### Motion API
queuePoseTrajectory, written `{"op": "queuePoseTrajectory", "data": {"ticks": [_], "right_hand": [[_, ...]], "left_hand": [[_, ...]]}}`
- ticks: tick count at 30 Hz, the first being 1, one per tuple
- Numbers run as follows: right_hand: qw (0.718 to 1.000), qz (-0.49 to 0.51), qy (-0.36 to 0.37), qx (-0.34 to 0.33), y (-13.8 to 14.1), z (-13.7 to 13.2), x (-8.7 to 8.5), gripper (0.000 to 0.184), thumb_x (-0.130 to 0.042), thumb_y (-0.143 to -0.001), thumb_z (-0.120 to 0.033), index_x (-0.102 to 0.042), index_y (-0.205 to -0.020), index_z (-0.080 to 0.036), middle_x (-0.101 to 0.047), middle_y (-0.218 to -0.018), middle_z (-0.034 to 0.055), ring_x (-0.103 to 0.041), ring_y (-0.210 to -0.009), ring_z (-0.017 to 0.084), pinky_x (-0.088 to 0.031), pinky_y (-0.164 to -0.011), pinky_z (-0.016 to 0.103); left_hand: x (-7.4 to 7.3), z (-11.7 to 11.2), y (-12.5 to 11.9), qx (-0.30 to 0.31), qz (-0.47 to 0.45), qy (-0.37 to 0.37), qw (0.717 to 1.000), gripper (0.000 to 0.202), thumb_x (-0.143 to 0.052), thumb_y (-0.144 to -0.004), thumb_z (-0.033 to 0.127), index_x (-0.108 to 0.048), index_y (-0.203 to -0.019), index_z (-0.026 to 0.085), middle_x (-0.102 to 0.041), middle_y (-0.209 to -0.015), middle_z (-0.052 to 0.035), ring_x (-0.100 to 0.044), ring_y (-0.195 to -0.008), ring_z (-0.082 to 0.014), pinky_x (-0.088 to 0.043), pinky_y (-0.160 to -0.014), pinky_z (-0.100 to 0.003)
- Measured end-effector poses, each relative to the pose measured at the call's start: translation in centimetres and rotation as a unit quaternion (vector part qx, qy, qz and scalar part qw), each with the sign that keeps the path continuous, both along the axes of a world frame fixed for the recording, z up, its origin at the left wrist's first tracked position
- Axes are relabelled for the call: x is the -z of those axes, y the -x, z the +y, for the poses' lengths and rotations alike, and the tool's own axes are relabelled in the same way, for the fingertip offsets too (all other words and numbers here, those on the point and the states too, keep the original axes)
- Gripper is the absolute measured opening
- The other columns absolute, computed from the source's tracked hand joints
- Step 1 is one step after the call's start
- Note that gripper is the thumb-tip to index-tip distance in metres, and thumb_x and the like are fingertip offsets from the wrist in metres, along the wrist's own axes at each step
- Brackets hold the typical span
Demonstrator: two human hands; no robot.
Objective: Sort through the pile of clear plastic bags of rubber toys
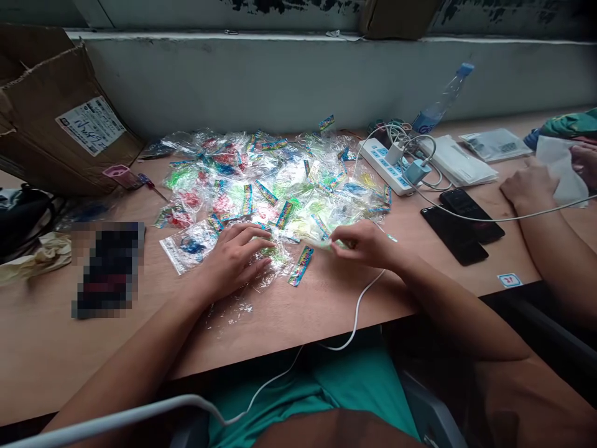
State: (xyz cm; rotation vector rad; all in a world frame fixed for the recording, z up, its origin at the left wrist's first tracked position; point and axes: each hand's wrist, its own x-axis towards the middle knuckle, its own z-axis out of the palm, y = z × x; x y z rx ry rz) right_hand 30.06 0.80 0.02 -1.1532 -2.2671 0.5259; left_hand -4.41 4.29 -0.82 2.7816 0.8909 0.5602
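My left hand [240, 256] lies with its fingers stretched and thumb apart on a clear plastic bag [280, 261] with something bright green inside. Just right of that bag is a small blue-and-yellow printed label card [301, 266], flat on the table. My right hand [361, 242] is closed in a pinch on a pale green strip [317, 243], which is blurred and points toward the left hand. Beyond both hands spreads a heap of clear bags [280, 180] with red, green and blue pieces and printed cards. A bag with a dark blue piece [191, 246] sits left of my left hand.
A cardboard box [51, 124] stands at the left, with scissors [152, 185] and a pixelated phone [109, 270] nearby. To the right are a power strip [385, 165], a tilted bottle [443, 102] and black phones [454, 236]. Another person's hand [532, 183] holds white sheeting; a cable crosses there.
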Motion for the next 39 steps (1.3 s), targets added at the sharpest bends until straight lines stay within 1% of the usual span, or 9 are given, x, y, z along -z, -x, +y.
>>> {"op": "queuePoseTrajectory", "data": {"ticks": [4,7,11,16,20,24,31,35,39], "right_hand": [[0.952,0.268,0.06,0.132,-0.9,1.1,-0.8,0.042,-0.063,-0.092,-0.064,-0.058,-0.08,-0.024,-0.046,-0.059,-0.0037,-0.037,-0.05,0.012,-0.028,-0.05,0.029],[0.914,0.332,0.114,0.204,-1.8,2.2,-0.9,0.052,-0.066,-0.085,-0.076,-0.062,-0.098,-0.025,-0.033,-0.053,-0.0089,-0.025,-0.045,0.012,-0.02,-0.046,0.029],[0.926,0.26,0.056,0.267,-2.6,2.5,-0.9,0.066,-0.067,-0.086,-0.075,-0.061,-0.124,-0.022,-0.031,-0.052,-0.0106,-0.025,-0.046,0.013,-0.019,-0.05,0.03],[0.951,0.089,-0.031,0.296,-3.0,2.0,-0.7,0.046,-0.06,-0.096,-0.065,-0.068,-0.109,-0.022,-0.045,-0.06,-0.0047,-0.04,-0.054,0.015,-0.03,-0.058,0.031],[0.916,-0.098,0.001,0.389,-5.0,2.7,-0.2,0.047,-0.059,-0.097,-0.057,-0.072,-0.12,-0.019,-0.071,-0.084,0.0097,-0.062,-0.073,0.024,-0.038,-0.064,0.033],[0.881,-0.214,0.068,0.416,-6.7,3.4,0.0,0.059,-0.057,-0.095,-0.065,-0.077,-0.124,-0.018,-0.078,-0.109,0.019,-0.071,-0.093,0.034,-0.045,-0.071,0.038],[0.911,-0.203,0.095,0.346,-5.7,3.1,-0.3,0.068,-0.071,-0.084,-0.068,-0.076,-0.127,-0.016,-0.08,-0.102,0.0163,-0.072,-0.09,0.033,-0.045,-0.068,0.036],[0.914,-0.188,0.055,0.354,-5.3,2.9,-0.4,0.038,-0.06,-0.095,-0.052,-0.079,-0.102,-0.02,-0.076,-0.084,0.0116,-0.066,-0.076,0.027,-0.035,-0.062,0.033],[0.919,-0.108,-0.013,0.379,-5.8,3.0,-0.6,0.037,-0.055,-0.098,-0.047,-0.066,-0.074,-0.021,-0.063,-0.069,0.0064,-0.054,-0.064,0.021,-0.029,-0.06,0.033]], "left_hand": [[-0.1,-0.2,-0.2,-0.01,-0.012,-0.006,1.0,0.026,-0.064,-0.101,0.034,-0.069,-0.126,0.029,-0.062,-0.147,-0.0073,-0.053,-0.138,-0.031,-0.039,-0.119,-0.056],[-0.1,-0.7,-0.8,-0.014,-0.021,-0.016,1.0,0.035,-0.063,-0.101,0.035,-0.064,-0.135,0.029,-0.051,-0.16,-0.0092,-0.047,-0.146,-0.0332,-0.038,-0.122,-0.058],[-0.1,-1.3,-1.5,0.009,0.046,0.019,0.999,0.049,-0.059,-0.104,0.048,-0.053,-0.149,0.028,-0.049,-0.162,-0.0097,-0.042,-0.152,-0.0338,-0.036,-0.124,-0.059],[0.0,-0.8,-0.7,0.002,0.062,0.034,0.998,0.045,-0.056,-0.105,0.052,-0.058,-0.145,0.031,-0.053,-0.16,-0.0074,-0.046,-0.149,-0.0324,-0.034,-0.124,-0.059],[0.2,-0.2,0.2,-0.015,0.041,0.032,0.999,0.042,-0.058,-0.104,0.051,-0.061,-0.141,0.031,-0.054,-0.159,-0.0081,-0.047,-0.148,-0.0329,-0.035,-0.122,-0.059],[0.0,-0.2,0.3,-0.014,0.038,0.037,0.998,0.04,-0.058,-0.105,0.048,-0.062,-0.14,0.03,-0.055,-0.158,-0.0086,-0.049,-0.147,-0.0324,-0.037,-0.122,-0.059],[0.0,-0.3,0.4,-0.013,0.045,0.036,0.998,0.039,-0.057,-0.105,0.048,-0.061,-0.14,0.03,-0.055,-0.158,-0.0087,-0.048,-0.147,-0.0324,-0.037,-0.122,-0.059],[0.2,-0.5,0.3,-0.025,0.023,0.009,0.999,0.043,-0.062,-0.103,0.043,-0.058,-0.144,0.031,-0.049,-0.162,-0.0103,-0.046,-0.148,-0.0339,-0.037,-0.122,-0.059],[0.0,-1.0,-0.1,-0.018,-0.008,-0.036,0.999,0.044,-0.062,-0.103,0.035,-0.055,-0.146,0.031,-0.042,-0.166,-0.0105,-0.044,-0.15,-0.0329,-0.037,-0.123,-0.056]]}}
